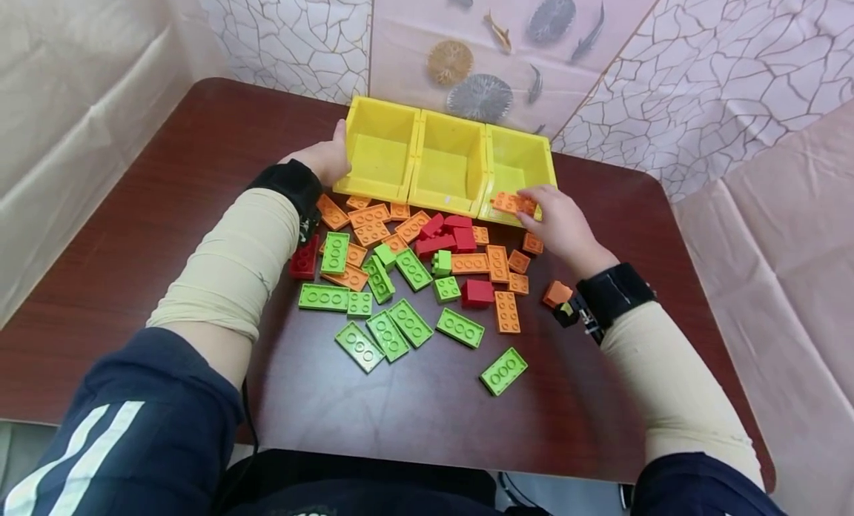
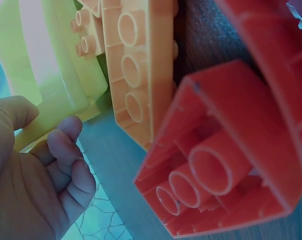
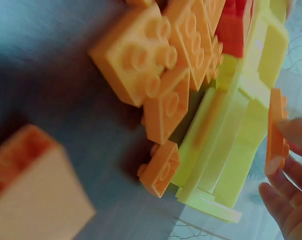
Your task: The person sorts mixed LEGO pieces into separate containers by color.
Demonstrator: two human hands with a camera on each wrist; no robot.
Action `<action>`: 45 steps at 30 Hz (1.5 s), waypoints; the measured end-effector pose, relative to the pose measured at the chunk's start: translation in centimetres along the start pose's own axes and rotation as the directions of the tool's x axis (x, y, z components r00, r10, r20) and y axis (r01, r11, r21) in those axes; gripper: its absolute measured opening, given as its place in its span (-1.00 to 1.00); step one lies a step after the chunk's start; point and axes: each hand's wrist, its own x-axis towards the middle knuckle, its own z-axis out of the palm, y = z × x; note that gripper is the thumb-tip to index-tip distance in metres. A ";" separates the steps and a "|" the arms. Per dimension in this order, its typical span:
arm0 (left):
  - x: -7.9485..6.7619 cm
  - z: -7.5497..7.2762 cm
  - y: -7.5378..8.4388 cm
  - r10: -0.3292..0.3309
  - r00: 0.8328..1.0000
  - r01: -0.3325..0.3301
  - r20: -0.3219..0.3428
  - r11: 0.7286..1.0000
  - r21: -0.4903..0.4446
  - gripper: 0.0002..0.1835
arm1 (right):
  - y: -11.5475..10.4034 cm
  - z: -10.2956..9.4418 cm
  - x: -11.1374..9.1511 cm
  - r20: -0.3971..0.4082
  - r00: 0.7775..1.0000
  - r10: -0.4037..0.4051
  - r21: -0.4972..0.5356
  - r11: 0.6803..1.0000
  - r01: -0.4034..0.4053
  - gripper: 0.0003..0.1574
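In the head view a yellow three-compartment bin (image 1: 448, 197) stands at the back of the table. My left hand (image 1: 325, 158) grips its left end, thumb over the rim and fingers curled below, as the left wrist view shows. My right hand (image 1: 559, 218) pinches an orange building brick (image 1: 512, 202) above the front of the right-hand compartment. In the right wrist view that orange brick (image 3: 276, 132) sits between thumb and fingers, studs facing the hand. A red brick (image 2: 216, 165) lies hollow side up near my left wrist.
Loose orange bricks (image 1: 371, 215), green bricks (image 1: 410, 322) and red bricks (image 1: 477, 293) lie spread before the bin, mostly orange nearer it and green towards the table's front. One orange brick (image 1: 557, 293) lies beside my right wrist. A patterned cloth (image 1: 480, 27) hangs behind.
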 end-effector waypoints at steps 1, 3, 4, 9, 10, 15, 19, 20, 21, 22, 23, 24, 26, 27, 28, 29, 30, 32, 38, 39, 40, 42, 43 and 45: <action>0.1 0.1 0.1 -0.005 1.000 0.005 0.007 1.000 0.002 -0.15 | 0.2 0.0 0.5 -0.006 1.000 0.022 -0.010 1.000 -0.022 -0.48; 0.3 0.2 0.2 -0.019 1.000 0.019 0.024 1.000 0.016 -0.16 | 0.6 0.0 1.1 -0.011 0.999 0.048 -0.023 0.999 -0.049 -0.48; 0.3 0.2 0.3 -0.022 0.999 0.021 0.030 0.999 0.027 -0.17 | 0.9 0.0 1.3 -0.009 0.998 0.055 -0.033 0.998 -0.055 -0.48; 0.1 0.3 0.8 -0.027 0.999 0.026 0.043 0.999 0.042 -0.21 | 1.7 0.1 2.0 0.033 0.998 0.046 -0.063 0.997 -0.044 -0.50; 0.0 0.2 0.9 -0.022 0.999 0.020 0.040 0.999 0.045 -0.21 | 1.8 0.1 2.3 0.048 0.998 0.035 -0.068 0.997 -0.032 -0.51; -0.2 0.4 1.2 -0.059 0.998 0.059 0.037 0.998 -0.002 -0.35 | 2.5 0.3 3.6 0.155 0.988 0.000 -0.030 1.000 0.005 -0.57; -0.2 0.6 1.4 -0.111 0.993 0.113 0.044 0.992 -0.053 -0.46 | 3.1 0.7 4.1 0.217 0.976 -0.007 0.035 0.999 0.000 -0.61; -0.1 0.6 1.4 -0.112 0.993 0.115 0.046 0.992 -0.055 -0.46 | 3.3 0.8 4.1 0.227 0.974 -0.007 0.045 0.999 -0.003 -0.62; -0.1 0.7 1.4 -0.106 0.993 0.109 0.051 0.993 -0.055 -0.46 | 3.4 1.0 4.1 0.233 0.972 -0.003 0.053 0.999 -0.010 -0.62; -0.1 0.7 1.4 -0.101 0.994 0.104 0.052 0.992 -0.065 -0.46 | 3.6 1.1 4.1 0.237 0.972 0.002 0.060 0.998 -0.016 -0.62; 0.0 0.8 1.4 -0.089 0.995 0.092 0.051 0.994 -0.061 -0.47 | 3.6 1.3 4.1 0.237 0.971 0.005 0.064 0.998 -0.021 -0.63; 0.0 0.9 1.4 -0.078 0.996 0.081 0.052 0.995 -0.056 -0.45 | 3.7 1.4 4.1 0.235 0.972 0.013 0.069 0.997 -0.030 -0.63; 0.0 1.0 1.4 -0.062 0.997 0.064 0.053 0.997 -0.050 -0.41 | 3.6 1.7 4.2 0.226 0.974 0.024 0.087 0.995 -0.045 -0.62; 0.0 1.0 1.4 -0.053 0.997 0.055 0.053 0.998 -0.037 -0.37 | 3.5 1.8 4.2 0.219 0.975 0.030 0.098 0.994 -0.053 -0.62; 0.0 1.0 1.3 -0.048 0.997 0.050 0.052 0.998 -0.029 -0.33 | 3.4 1.9 4.3 0.215 0.976 0.033 0.108 0.992 -0.057 -0.62; 0.0 1.0 1.3 -0.050 0.997 0.051 0.051 0.998 -0.022 -0.31 | 3.3 2.0 4.4 0.213 0.976 0.040 0.120 0.991 -0.067 -0.61; 0.0 1.1 1.3 -0.053 0.997 0.053 0.054 0.998 -0.014 -0.27 | 3.2 2.1 4.4 0.211 0.976 0.048 0.127 0.989 -0.076 -0.61; 0.1 1.1 1.3 -0.059 0.997 0.060 0.058 0.998 -0.012 -0.26 | 3.0 2.3 4.5 0.209 0.976 0.057 0.137 0.987 -0.087 -0.61; 0.5 1.3 1.1 -0.067 0.996 0.068 0.054 0.998 -0.007 -0.25 | 2.6 2.4 4.1 0.213 0.975 0.054 0.129 0.988 -0.083 -0.59; 0.5 1.3 1.1 -0.057 0.997 0.058 0.047 0.998 -0.019 -0.23 | 2.6 2.3 4.0 0.211 0.976 0.045 0.125 0.989 -0.072 -0.58; 0.6 1.4 1.0 -0.052 0.998 0.053 0.041 0.998 -0.031 -0.22 | 2.5 2.1 3.8 0.207 0.978 0.035 0.117 0.991 -0.060 -0.56; 0.7 1.3 0.9 -0.029 0.999 0.030 0.023 0.999 -0.040 -0.19 | 2.2 1.8 3.4 0.186 0.982 0.008 0.107 0.994 -0.028 -0.55; 0.7 1.3 0.8 -0.020 1.000 0.020 0.014 0.999 -0.048 -0.17 | 2.1 1.6 3.2 0.167 0.986 -0.012 0.101 0.995 -0.005 -0.55; 0.8 1.2 0.7 -0.002 1.000 0.002 0.001 0.998 -0.065 -0.13 | 1.7 1.3 2.5 0.123 0.991 -0.053 0.090 0.995 0.042 -0.56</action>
